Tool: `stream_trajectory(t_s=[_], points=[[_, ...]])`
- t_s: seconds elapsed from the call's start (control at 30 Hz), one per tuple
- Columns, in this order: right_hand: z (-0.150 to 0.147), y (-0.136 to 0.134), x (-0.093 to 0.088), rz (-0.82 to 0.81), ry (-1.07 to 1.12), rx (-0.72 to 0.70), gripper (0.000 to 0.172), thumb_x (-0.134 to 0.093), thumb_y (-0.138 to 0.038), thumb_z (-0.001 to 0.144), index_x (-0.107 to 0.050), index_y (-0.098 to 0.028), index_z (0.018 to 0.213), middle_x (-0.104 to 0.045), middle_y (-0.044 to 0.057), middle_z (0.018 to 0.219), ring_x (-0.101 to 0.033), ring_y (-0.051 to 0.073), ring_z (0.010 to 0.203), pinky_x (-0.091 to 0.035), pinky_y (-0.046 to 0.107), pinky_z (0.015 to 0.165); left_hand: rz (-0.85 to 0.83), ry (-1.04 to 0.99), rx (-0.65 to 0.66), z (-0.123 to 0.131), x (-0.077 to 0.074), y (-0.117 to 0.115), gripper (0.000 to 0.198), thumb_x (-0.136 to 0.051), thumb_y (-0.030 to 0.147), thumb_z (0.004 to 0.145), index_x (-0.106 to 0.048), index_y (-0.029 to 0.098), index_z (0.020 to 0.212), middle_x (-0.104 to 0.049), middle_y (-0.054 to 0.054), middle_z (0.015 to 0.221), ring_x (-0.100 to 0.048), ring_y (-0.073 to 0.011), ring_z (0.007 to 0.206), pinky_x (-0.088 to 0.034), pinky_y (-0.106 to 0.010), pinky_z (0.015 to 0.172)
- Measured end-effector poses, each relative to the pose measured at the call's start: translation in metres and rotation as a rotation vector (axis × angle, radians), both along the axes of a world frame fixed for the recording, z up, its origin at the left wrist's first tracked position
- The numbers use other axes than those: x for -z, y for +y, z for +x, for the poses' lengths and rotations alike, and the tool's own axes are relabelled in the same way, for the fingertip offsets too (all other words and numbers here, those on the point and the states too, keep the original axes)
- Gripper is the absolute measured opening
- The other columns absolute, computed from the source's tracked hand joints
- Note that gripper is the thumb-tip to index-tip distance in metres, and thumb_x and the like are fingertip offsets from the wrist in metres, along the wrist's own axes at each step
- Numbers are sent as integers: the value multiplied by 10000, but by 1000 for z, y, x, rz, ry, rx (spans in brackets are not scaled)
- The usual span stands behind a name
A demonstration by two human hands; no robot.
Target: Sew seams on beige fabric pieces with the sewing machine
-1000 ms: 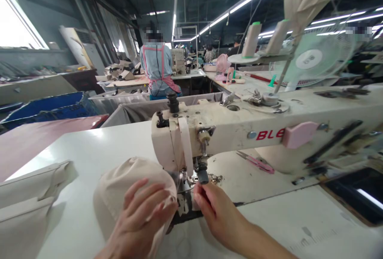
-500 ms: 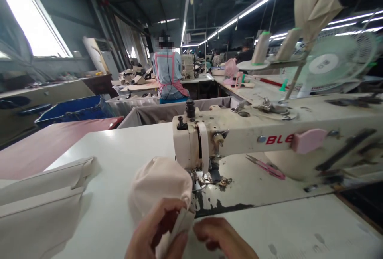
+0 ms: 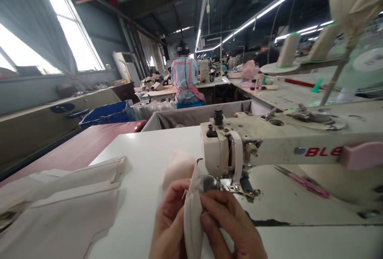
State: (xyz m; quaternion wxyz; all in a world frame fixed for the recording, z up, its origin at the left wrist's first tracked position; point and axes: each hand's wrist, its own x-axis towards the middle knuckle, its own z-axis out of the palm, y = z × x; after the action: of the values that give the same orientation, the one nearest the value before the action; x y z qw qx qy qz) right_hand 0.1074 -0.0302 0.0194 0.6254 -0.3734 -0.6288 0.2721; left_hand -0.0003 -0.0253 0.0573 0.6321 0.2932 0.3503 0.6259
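**Fabric Piece Held in Front of the Sewing Machine Head**

A stack of flat beige cloth panels [image 3: 60, 207] lies at the left of the white worktable [image 3: 143, 147]. To the right of the stack, the left hand [image 3: 167, 227] closes its fingers on the cream folded fabric piece [image 3: 191, 215], with the thumb pressed against the left face of the fold. The piece stands upright, raised off the table, just in front of the metal presser foot [image 3: 231, 187]. Its rounded far part is blurred. The right hand [image 3: 236, 231] pinches the right face of the same fold, fingers closed and touching the cloth. Behind both hands stands the worn off-white industrial sewing machine [image 3: 269, 147]. Pink-handled thread snips [image 3: 302, 179] lie on the machine bed under the arm, well apart from the hands. Two pale thread cones [image 3: 289, 49] stand on a rack above the machine.
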Motion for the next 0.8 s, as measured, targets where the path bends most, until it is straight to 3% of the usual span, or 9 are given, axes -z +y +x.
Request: stream_trajectory(t_s=[0.2,0.37,0.5,0.57,0.7,0.8], points=[[-5,9,-34,-28,-22,-8,257,-531,-223,915,-584,-281,1160,-589,44,1051,-628,158,857,-549,245,724,26,-127,98,-12,-9,0,421,-663,368,840,-628,193,1222,-688,-94,1117,-651,-288,1026,-497,-371,935],[-13,14,-43,19,-10,-15,229,-525,-207,913,-561,-259,1133,-582,42,999,-607,152,813,-540,256,676,103,-148,164,-19,-11,-2,410,-599,340,881,-606,203,1267,-632,-81,1237,-567,-296,1175,-443,-378,1020],[-16,15,-52,80,-14,47,190,-513,-201,915,-573,-239,1091,-593,43,953,-599,157,782,-529,254,636,126,-107,215,-26,-4,-2,613,-569,610,826,-590,206,1286,-636,-97,1229,-545,-323,1201,-471,-405,994],[-17,17,-58,107,-42,99,165,-505,-195,914,-580,-231,1056,-598,42,950,-594,155,795,-522,242,636,116,-16,213,-28,-2,-1,672,-597,634,796,-548,229,1330,-649,-96,1211,-561,-325,1185,-489,-415,977],[-21,20,-69,132,-83,126,163,-497,-194,910,-576,-228,1048,-602,35,906,-589,157,772,-520,254,662,85,116,163,-25,-10,-9,583,-471,589,901,-489,255,1379,-654,-90,1215,-541,-304,1220,-470,-421,1005],[-27,22,-75,145,-79,101,173,-493,-192,903,-570,-239,1050,-596,19,868,-588,150,719,-516,259,646,160,208,25,-20,-18,-23,604,-669,511,807,-512,310,1354,-620,-51,1277,-476,-322,1279,-442,-406,1039]])
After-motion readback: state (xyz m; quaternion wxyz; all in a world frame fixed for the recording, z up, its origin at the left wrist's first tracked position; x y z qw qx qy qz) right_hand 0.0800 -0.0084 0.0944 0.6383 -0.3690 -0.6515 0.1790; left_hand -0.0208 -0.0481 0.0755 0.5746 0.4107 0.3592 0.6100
